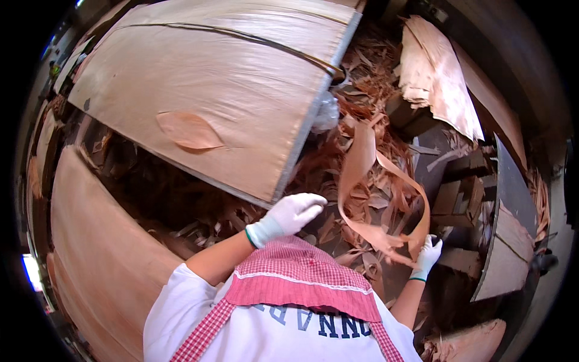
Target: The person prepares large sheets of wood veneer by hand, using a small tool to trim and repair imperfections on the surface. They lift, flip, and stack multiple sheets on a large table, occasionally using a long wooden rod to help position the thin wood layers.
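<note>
Right hand [427, 256] clamped on long curling reddish-brown veneer strip [360, 161], arcing up-left over scrap-strewn floor [338, 175] | left hand [294, 212] loose, empty, hovering by large pale veneer sheet's [217, 90] near corner | hands apart

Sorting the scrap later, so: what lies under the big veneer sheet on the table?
Below the veneer sheet, dark space holds loose wood scraps by the left hand. Anything further underneath is covered.
</note>
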Action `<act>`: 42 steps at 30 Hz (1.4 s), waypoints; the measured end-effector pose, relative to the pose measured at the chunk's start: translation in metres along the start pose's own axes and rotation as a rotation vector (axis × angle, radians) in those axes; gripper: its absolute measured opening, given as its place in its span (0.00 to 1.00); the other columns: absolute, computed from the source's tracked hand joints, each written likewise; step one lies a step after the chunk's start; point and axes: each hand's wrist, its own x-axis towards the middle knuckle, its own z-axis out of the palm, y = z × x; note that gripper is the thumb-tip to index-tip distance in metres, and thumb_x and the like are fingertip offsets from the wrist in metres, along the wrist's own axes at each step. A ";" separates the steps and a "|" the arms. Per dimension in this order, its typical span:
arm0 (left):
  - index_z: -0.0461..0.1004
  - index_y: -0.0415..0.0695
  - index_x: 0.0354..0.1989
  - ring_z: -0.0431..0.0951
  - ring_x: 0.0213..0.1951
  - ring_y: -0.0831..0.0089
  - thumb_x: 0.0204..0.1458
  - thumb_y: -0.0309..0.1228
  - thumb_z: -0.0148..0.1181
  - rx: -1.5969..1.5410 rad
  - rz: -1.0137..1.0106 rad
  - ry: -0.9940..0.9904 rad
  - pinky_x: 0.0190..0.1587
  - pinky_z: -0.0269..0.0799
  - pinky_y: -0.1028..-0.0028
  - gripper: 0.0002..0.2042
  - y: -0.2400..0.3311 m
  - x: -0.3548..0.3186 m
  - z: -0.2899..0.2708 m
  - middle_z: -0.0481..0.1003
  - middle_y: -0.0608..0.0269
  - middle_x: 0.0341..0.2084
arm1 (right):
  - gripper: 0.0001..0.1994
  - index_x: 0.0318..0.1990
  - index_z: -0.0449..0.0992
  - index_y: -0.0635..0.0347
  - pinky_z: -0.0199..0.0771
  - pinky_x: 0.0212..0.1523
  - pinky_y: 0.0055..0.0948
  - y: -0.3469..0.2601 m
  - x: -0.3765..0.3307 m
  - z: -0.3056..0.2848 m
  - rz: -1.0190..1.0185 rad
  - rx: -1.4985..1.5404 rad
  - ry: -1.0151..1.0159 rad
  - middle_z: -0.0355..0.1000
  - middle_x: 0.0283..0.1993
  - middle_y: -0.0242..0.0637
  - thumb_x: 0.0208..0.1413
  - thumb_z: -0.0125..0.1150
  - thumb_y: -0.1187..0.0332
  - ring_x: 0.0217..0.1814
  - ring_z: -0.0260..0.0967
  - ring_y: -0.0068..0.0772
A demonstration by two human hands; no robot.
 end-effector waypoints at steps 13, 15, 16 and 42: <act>0.76 0.39 0.49 0.77 0.49 0.54 0.58 0.37 0.53 0.296 -0.357 0.391 0.52 0.71 0.62 0.16 -0.204 0.326 0.011 0.78 0.46 0.45 | 0.11 0.45 0.76 0.60 0.66 0.28 0.17 -0.141 0.052 0.141 0.228 0.459 -0.625 0.73 0.35 0.27 0.68 0.51 0.63 0.27 0.67 0.15; 0.77 0.41 0.45 0.76 0.49 0.49 0.54 0.40 0.53 0.369 -0.499 0.543 0.53 0.70 0.57 0.18 -0.225 0.375 0.004 0.77 0.43 0.45 | 0.11 0.46 0.76 0.58 0.65 0.27 0.17 -0.149 0.076 0.159 0.234 0.392 -0.674 0.72 0.31 0.26 0.68 0.51 0.63 0.26 0.65 0.14; 0.76 0.41 0.46 0.76 0.50 0.49 0.53 0.40 0.53 0.495 -0.570 0.563 0.52 0.71 0.56 0.18 -0.233 0.394 -0.002 0.75 0.42 0.47 | 0.11 0.46 0.77 0.57 0.63 0.26 0.16 -0.147 0.091 0.165 0.266 0.324 -0.709 0.70 0.29 0.24 0.68 0.51 0.63 0.25 0.63 0.13; 0.72 0.42 0.42 0.80 0.41 0.69 0.65 0.36 0.51 -1.362 -0.200 0.998 0.46 0.77 0.69 0.10 -0.095 0.577 -0.002 0.78 0.61 0.36 | 0.06 0.36 0.73 0.56 0.71 0.35 0.39 -0.289 0.365 0.491 -0.996 0.089 -1.194 0.71 0.31 0.41 0.51 0.60 0.70 0.36 0.71 0.46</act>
